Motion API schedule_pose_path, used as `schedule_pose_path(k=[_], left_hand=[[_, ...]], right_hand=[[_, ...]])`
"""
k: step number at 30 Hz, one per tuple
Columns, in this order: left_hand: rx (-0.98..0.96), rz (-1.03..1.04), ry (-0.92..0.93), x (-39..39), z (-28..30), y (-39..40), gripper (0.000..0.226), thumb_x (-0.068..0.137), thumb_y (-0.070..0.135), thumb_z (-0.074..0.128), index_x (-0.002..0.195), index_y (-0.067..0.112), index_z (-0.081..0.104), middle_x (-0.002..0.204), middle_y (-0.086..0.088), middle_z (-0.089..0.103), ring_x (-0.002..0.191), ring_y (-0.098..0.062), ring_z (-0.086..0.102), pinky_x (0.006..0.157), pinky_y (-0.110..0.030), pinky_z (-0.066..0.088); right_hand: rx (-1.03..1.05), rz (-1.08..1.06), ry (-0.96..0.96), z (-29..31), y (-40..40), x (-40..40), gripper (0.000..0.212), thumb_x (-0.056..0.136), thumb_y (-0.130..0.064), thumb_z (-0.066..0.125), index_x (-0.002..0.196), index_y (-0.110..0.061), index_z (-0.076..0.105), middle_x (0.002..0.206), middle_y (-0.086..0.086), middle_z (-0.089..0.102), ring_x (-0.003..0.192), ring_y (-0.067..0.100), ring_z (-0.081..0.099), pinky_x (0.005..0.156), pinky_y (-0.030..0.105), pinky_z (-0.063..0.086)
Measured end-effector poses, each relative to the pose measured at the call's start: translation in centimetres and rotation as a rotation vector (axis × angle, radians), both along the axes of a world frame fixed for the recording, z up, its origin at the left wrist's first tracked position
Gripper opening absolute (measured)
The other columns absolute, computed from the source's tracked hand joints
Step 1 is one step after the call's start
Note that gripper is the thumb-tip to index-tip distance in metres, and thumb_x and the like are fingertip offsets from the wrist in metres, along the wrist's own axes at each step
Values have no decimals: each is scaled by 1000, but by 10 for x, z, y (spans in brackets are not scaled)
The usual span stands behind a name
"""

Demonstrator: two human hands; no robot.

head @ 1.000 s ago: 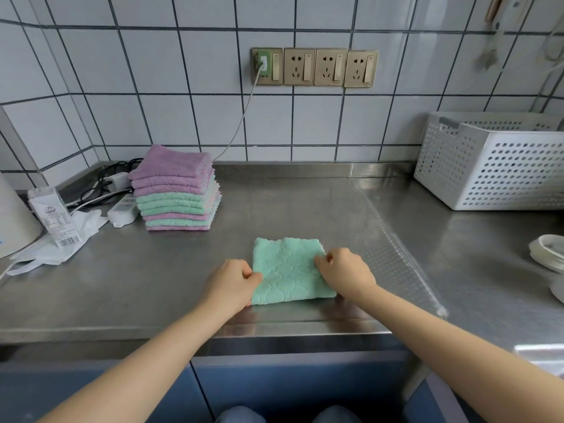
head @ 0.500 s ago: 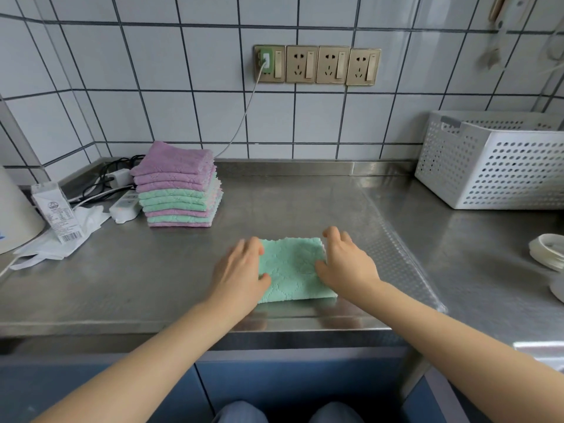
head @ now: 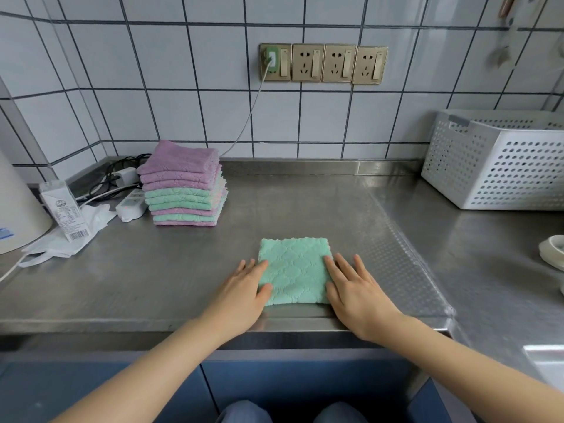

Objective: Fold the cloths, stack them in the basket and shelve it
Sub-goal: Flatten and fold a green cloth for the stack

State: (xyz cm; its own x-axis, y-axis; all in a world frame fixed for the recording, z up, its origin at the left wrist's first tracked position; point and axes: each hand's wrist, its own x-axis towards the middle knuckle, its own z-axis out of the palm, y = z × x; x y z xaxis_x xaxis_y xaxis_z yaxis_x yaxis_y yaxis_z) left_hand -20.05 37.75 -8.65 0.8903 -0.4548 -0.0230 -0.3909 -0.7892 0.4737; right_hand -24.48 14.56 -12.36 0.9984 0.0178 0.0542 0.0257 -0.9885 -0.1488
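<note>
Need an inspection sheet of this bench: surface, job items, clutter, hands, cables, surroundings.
Surface: steel counter, bare metal, perforated strip on its right part.
Job items: folded green cloth flat near the front edge; stack of folded purple and green cloths at back left; white basket at back right, contents not visible.
Clutter: carton and white gloves at left; white round object at right edge.
Hands: left hand and right hand flat, fingers straight, one on each side edge of the cloth.
Cables: white cable from the wall plug; power strip with black leads behind the stack.
Surroundings: white tiled wall, four sockets.
</note>
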Motion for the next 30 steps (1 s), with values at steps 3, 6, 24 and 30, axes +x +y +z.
schedule_pose_path(k=[3, 6, 24, 30], left_hand=[[-343, 106, 156, 5, 7, -11, 64, 92, 20, 51, 147, 25, 18, 146, 2, 41, 128, -19, 45, 101, -30, 37], [-896, 375, 447, 19, 18, -21, 82, 77, 12, 70, 143, 24, 23, 126, -1, 57, 105, -17, 60, 96, -38, 47], [-1291, 256, 97, 174, 155, 78, 54, 83, -11, 59, 133, 4, 45, 116, -11, 62, 95, -19, 67, 70, -30, 59], [-1025, 405, -188, 268, 162, 132, 49, 83, -2, 64, 129, 11, 49, 122, -13, 60, 102, -21, 62, 83, -36, 53]], right_hand=[[32, -16, 41, 1, 0, 2, 84, 80, -61, -18, 151, -18, -6, 160, 7, 5, 147, 34, 0, 120, 49, 6], [61, -19, 65, 16, 8, -3, 72, 89, -51, -1, 152, -15, -3, 159, 8, 6, 147, 33, 1, 120, 47, -1], [1185, 128, -309, 160, 124, 161, 60, 92, -6, 51, 140, -27, 22, 111, 4, 49, 82, 16, 59, 69, 32, 60], [1172, 129, -247, 180, 180, 273, 44, 88, -1, 48, 130, -15, 44, 122, 21, 53, 90, 32, 61, 59, 28, 58]])
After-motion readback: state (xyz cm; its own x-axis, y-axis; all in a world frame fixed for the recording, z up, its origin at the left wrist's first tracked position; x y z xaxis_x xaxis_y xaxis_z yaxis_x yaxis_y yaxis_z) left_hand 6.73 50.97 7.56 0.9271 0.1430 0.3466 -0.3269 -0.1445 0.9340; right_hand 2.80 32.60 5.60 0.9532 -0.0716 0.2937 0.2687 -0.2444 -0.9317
